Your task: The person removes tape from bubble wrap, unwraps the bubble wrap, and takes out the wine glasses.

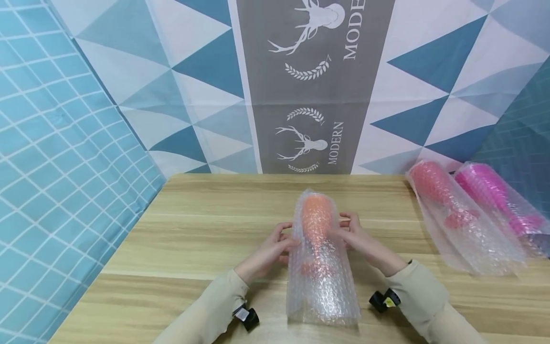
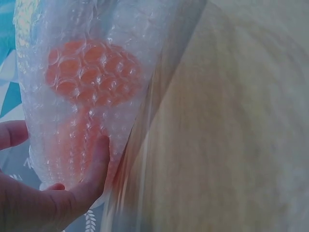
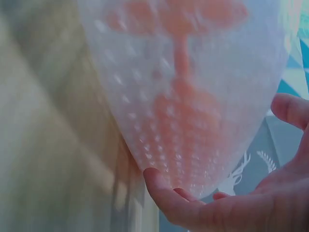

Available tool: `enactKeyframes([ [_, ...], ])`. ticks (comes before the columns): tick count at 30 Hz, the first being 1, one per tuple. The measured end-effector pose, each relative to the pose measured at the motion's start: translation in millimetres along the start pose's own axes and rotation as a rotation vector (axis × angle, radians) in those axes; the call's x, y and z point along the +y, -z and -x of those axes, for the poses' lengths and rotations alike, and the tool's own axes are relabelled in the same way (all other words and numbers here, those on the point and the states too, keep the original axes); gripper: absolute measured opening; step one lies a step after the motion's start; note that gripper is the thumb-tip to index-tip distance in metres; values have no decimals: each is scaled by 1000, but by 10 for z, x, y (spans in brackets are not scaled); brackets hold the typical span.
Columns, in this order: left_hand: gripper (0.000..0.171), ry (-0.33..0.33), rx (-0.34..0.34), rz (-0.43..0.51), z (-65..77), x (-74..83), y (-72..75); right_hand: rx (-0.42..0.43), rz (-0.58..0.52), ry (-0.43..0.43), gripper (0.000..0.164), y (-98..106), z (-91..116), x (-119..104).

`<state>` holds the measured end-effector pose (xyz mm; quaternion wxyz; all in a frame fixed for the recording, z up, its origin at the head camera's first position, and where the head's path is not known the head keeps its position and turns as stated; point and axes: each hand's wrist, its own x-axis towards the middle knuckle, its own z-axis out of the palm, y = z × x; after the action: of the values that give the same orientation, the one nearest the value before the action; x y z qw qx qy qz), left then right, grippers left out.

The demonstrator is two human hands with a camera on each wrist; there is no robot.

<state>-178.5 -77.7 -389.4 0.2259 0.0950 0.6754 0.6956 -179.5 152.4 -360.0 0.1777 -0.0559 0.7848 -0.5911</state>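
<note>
An orange stemmed goblet [image 1: 317, 216], wrapped in a clear bubble wrap sleeve [image 1: 328, 291], is at the middle of the table, bowl toward the back. Its round foot [image 2: 94, 72] shows through the bubbles in the left wrist view. My left hand [image 1: 275, 244] holds the sleeve's left side beside the bowl, thumb over the wrap. On the opposite side my right hand [image 1: 354, 235] grips it at about the same height, with its fingers [image 3: 164, 193] at the edge of the wrap. The sleeve's front end lies beyond both hands, nearer the wrists.
Two more wrapped goblets, one red [image 1: 431, 184] and one magenta [image 1: 485, 184], lie slanted at the table's right side. Behind the wooden table [image 1: 206, 205] hangs a patterned cloth [image 1: 309, 91]. Blue checked cloth [image 1: 64, 167] borders the left edge.
</note>
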Motion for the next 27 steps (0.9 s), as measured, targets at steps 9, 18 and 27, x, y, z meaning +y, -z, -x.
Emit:
enactKeyframes([
  [9,62,-3,5,-33,15,16,11,-4,-30,-1,91,87,-330,-10],
  [18,61,48,80,-3,-51,58,46,-10,-71,8,97,54,-436,63],
  [27,56,-20,192,-171,-415,298,57,25,-65,33,94,28,-458,98],
])
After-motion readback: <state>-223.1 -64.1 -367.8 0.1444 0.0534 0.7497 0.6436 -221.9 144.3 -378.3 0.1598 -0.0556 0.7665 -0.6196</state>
